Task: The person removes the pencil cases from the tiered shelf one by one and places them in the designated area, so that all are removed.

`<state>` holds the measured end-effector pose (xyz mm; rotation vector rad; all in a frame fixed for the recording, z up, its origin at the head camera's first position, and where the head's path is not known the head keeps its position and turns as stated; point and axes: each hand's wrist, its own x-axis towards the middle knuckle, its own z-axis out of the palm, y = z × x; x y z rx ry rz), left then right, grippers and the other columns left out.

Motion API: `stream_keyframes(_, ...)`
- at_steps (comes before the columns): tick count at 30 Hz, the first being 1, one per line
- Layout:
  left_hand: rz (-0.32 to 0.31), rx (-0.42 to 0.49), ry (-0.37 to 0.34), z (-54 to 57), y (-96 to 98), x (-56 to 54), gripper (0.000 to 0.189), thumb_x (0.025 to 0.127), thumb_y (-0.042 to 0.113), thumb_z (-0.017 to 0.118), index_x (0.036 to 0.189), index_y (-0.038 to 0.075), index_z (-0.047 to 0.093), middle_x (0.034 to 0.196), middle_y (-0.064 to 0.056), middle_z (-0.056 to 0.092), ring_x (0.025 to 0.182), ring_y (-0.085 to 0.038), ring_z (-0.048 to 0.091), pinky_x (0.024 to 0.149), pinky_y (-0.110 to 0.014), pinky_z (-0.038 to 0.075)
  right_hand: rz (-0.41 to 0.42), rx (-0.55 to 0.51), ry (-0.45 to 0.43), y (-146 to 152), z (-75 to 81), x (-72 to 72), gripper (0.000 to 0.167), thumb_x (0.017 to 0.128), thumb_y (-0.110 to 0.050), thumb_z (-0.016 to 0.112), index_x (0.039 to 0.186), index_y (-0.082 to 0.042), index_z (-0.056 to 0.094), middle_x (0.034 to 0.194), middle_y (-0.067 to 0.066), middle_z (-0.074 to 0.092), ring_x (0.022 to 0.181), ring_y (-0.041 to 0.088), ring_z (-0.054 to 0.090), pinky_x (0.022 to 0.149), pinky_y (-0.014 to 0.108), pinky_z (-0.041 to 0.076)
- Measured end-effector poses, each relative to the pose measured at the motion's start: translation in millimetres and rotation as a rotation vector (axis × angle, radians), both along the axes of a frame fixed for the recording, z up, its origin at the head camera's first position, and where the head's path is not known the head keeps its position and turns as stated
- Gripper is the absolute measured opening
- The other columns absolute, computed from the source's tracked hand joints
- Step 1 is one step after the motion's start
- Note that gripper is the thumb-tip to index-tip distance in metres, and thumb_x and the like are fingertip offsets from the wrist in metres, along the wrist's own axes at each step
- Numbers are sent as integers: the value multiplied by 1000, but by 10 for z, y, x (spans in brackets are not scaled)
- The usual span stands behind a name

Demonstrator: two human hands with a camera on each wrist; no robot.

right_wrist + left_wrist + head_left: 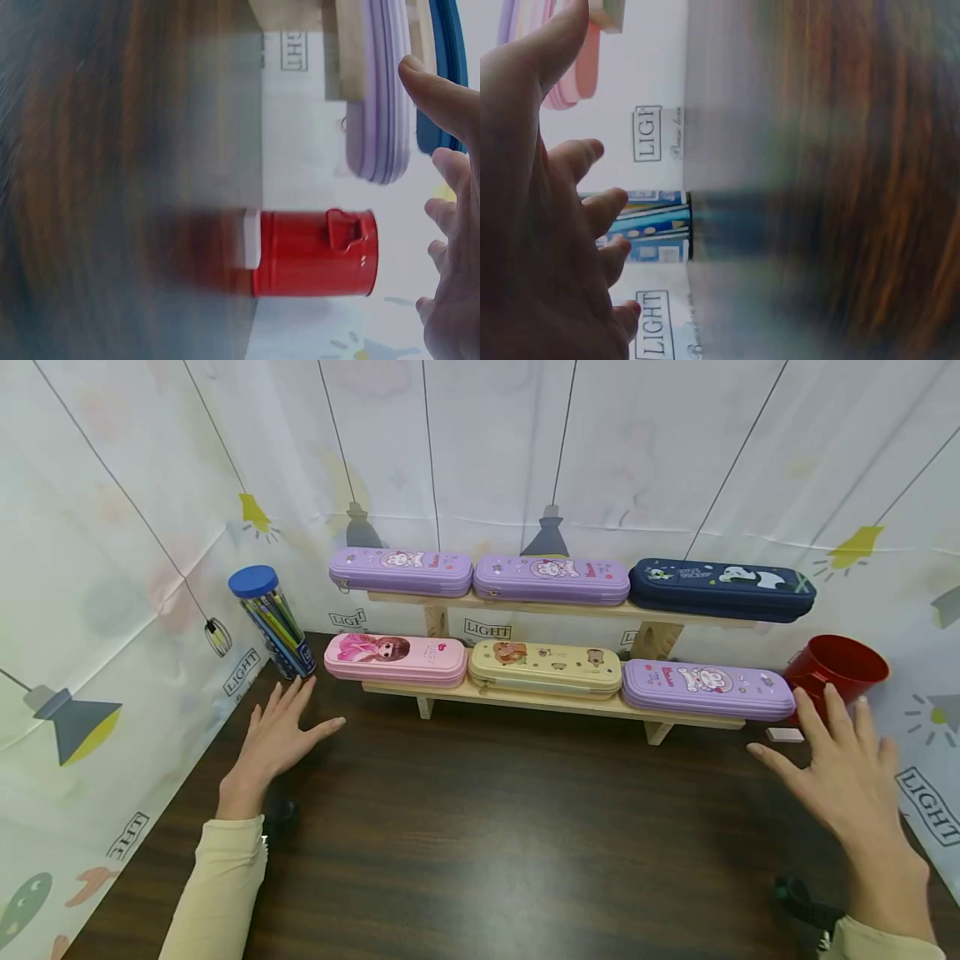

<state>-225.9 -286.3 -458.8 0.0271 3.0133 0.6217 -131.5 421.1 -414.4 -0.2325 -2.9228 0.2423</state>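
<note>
We spread left hand (272, 743), right hand (847, 781) wide, gripping nothing; mug (300, 259) looks light, stiff, slick, best by handle (346, 231); tub (274, 623) likely light, grip mid-body.

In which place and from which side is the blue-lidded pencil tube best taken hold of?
Probably round the middle of the pencil tube, from the front right: its body is cylindrical and upright, and the printed curtain stands behind and to its left.

"LIGHT", repeated across the backdrop (495, 460)
</note>
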Motion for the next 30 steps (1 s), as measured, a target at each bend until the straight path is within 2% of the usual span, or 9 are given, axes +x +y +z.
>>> stream_keyframes(11,-2,114,-69,-25,133,-116,107,82,84,44,161,24,6,168,-11,7,154,-41,-2,119,-74,-4,144,-49,63,-281,94,-186,102,84,-55,68,161,-21,10,168,6,-11,153,37,-19,116,67,-22)
stream_keyframes(18,-20,196,-109,-48,218,-165,107,85,82,44,161,19,1,169,-10,4,155,-38,-5,120,-72,-6,191,-49,74,-467,135,-324,99,84,-58,65,161,-20,15,167,17,-1,153,41,-13,119,67,-18)
stream_keyframes(22,-23,255,-121,-65,277,-168,108,85,81,45,161,19,1,169,-11,5,155,-38,-6,120,-72,-5,220,-50,82,-562,156,-374,97,85,-59,64,161,-22,15,167,18,4,153,42,-11,119,68,-17)
stream_keyframes(30,41,369,-193,-45,447,-183,110,82,84,47,161,23,3,169,-13,1,154,-42,2,120,-73,8,274,-43,88,-747,142,-492,96,84,-58,66,160,-23,18,166,20,13,153,44,-6,118,72,-12)
